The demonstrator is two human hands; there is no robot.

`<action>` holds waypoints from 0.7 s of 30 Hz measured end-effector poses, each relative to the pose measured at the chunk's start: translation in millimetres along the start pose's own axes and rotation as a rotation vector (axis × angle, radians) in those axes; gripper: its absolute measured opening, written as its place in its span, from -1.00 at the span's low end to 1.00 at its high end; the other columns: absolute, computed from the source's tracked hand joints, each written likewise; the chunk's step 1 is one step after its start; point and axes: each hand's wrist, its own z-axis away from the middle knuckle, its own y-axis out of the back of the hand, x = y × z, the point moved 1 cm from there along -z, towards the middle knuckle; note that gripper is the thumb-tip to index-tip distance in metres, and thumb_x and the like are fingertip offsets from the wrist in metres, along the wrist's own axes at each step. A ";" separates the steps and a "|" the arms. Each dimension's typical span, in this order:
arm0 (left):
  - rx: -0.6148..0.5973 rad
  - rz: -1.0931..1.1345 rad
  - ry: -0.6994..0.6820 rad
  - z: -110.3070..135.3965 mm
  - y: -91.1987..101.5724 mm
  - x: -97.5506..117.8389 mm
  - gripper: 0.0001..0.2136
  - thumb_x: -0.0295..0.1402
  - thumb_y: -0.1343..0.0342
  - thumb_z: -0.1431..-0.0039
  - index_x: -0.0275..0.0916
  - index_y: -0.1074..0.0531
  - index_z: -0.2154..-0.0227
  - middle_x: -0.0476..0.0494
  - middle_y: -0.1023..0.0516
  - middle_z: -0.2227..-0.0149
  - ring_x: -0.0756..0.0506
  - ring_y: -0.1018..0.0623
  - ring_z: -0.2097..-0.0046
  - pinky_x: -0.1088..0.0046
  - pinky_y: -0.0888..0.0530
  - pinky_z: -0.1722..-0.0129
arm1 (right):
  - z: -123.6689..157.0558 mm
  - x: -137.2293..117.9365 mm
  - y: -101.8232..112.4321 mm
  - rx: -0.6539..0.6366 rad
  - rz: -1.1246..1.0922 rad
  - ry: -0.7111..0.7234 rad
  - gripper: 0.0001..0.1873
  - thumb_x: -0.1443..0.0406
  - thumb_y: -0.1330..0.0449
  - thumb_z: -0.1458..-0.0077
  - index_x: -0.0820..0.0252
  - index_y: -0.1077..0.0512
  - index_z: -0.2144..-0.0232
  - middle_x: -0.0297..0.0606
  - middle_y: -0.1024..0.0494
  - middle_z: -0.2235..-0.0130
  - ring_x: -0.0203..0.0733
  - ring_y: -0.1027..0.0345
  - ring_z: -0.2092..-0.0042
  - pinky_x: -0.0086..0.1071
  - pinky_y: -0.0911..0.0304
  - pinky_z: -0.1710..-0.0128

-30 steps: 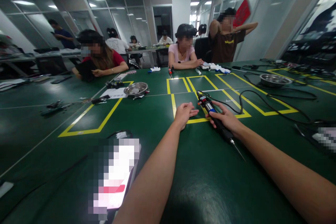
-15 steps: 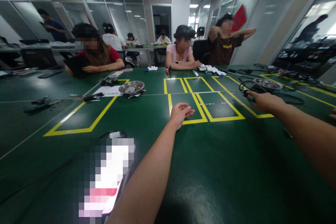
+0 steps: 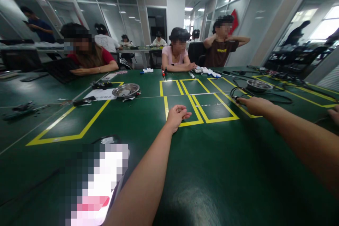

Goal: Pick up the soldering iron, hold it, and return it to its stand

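My left hand (image 3: 178,117) hovers over the green table (image 3: 212,169) at a yellow-taped rectangle, its fingers loosely curled and apart from the thumb. Nothing shows in it. On the right, my right hand (image 3: 250,103) is closed at the end of a black cable (image 3: 234,93), its fingertips partly hidden. Loops of the cable lie just beyond, beside a steel bowl (image 3: 259,84). To the left of my left forearm is a phone-like device with a lit, blurred screen (image 3: 106,173).
Another steel bowl (image 3: 126,91) with small items stands left, by a white paper (image 3: 102,93). White gloves (image 3: 209,72) and a red-handled tool (image 3: 163,74) lie at the far edge. Several people sit opposite. Another person's hand (image 3: 334,113) shows at the right edge.
The whole view has shifted, so the table and people sit further left. My right hand stays by the cable and appears slightly lower; my left hand keeps nearly the same pose.
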 end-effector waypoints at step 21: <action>-0.138 -0.124 0.057 4.8 -14.3 3.3 -0.72 -0.19 -0.14 -0.22 -0.38 -0.40 0.30 -0.27 -0.59 0.37 -0.07 -0.62 0.37 0.40 -0.57 0.30 | 114.5 -188.1 -41.5 -0.269 -1.927 0.380 -0.15 0.22 -0.30 -0.06 -0.09 -0.01 -0.32 -0.30 -0.55 0.34 -0.26 -0.40 0.52 -0.40 -0.32 0.58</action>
